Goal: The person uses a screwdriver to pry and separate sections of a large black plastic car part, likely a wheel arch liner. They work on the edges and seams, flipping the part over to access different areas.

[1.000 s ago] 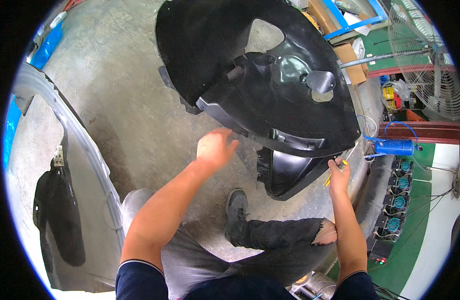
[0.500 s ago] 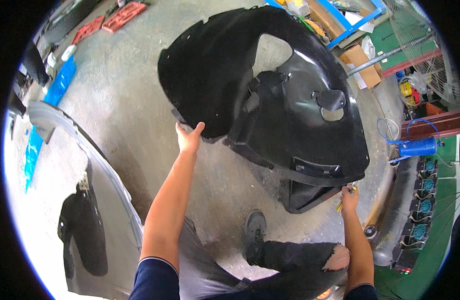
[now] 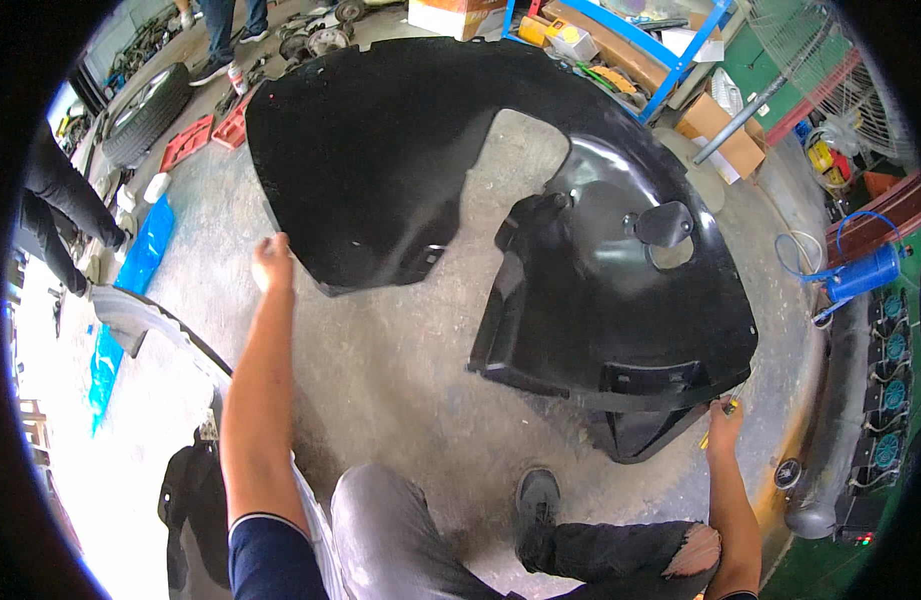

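Observation:
A large curved black plastic liner (image 3: pixel 370 170) with a cut-out spreads above the concrete floor in front of me. My left hand (image 3: pixel 274 262) grips its left edge. My right hand (image 3: pixel 723 422) is closed on a small yellow-handled tool (image 3: pixel 704 437) at the liner's lower right edge, beside a smaller black angled section (image 3: pixel 635 435). A pale curved panel (image 3: pixel 165 330) with a dark patch lies to my left.
At left are another person's legs (image 3: pixel 65 200), blue wrapped plastic (image 3: pixel 145 245), a tyre (image 3: pixel 140 130) and red trays (image 3: pixel 185 145); another person (image 3: pixel 220 40) stands behind. A blue rack (image 3: pixel 685 60), boxes (image 3: pixel 720 135), a fan (image 3: pixel 810 70) and a blue cylinder (image 3: pixel 865 275) are on the right.
My left hand has taken hold of the liner and moved it up and left, spreading it open. The view has swung, showing more of the floor and other people.

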Action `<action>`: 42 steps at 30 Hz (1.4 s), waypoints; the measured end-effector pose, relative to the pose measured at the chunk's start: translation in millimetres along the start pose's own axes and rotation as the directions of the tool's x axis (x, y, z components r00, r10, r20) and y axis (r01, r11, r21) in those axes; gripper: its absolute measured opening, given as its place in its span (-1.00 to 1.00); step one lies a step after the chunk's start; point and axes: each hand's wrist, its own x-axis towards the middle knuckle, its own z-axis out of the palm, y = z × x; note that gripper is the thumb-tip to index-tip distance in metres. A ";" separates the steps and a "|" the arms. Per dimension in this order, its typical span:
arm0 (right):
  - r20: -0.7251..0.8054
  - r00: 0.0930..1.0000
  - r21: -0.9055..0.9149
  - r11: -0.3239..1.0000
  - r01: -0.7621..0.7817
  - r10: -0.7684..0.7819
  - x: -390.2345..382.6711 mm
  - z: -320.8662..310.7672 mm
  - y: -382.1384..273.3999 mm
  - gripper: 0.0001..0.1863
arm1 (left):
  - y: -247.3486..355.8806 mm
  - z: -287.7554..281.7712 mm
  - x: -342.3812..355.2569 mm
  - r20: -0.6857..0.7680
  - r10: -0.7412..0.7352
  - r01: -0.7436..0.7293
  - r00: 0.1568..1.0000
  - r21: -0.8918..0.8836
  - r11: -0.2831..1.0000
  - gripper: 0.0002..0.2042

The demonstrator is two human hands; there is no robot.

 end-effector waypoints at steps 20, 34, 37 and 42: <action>0.160 0.971 -0.042 0.982 0.185 -0.176 -53.1 -13.8 -59.3 -0.85 | 63.4 18.0 -429.2 0.876 0.033 0.225 0.481 -0.160 0.961 -0.39; 0.821 0.570 0.420 0.640 -0.643 0.035 -258.0 99.5 -310.2 -0.90 | 44.9 -24.0 -365.3 0.642 0.264 -0.315 0.720 -0.037 0.948 -0.52; 0.937 0.343 0.233 0.604 -0.762 0.072 -287.7 180.7 -308.1 -0.88 | 78.2 -77.5 -345.9 0.423 0.250 -0.229 0.871 -0.101 0.968 -0.59; 0.952 0.202 -0.042 0.751 -0.659 0.231 -309.6 264.4 -263.0 -0.85 | 110.9 -197.8 -355.2 0.146 0.196 -0.169 0.970 -0.182 0.969 -0.59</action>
